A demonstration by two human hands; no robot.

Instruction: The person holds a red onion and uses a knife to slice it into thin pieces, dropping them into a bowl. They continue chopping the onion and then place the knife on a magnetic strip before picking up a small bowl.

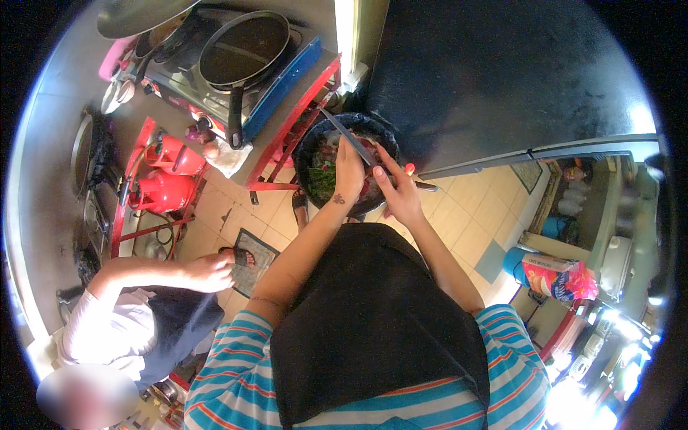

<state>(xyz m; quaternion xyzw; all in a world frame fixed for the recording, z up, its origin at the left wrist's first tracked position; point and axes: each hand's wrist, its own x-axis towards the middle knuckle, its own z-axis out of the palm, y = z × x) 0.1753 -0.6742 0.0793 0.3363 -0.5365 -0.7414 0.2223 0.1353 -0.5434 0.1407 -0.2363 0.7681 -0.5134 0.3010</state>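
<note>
Over a large dark round basin [395,134], a long grey-bladed knife [349,137] slants from upper left to lower right. My right hand [399,193] has its thumb and fingers at the blade's lower right end. Beside the blade, on its left, is my left hand [349,169], its fingers pointing up into the basin; what they hold is hidden. Green leaves [322,176] and dark red pieces lie in the basin. Right of my right hand, a dark handle end [427,186] sticks out; I cannot tell whether it belongs to the knife.
At upper left, a frying pan [244,51] sits on a gas stove [215,97] on a red-framed table. Red gas cylinders [164,191] stand beneath. A co-worker's hand [209,273] is at left, above a floor mat [257,260]. A dark panel [500,80] fills the upper right.
</note>
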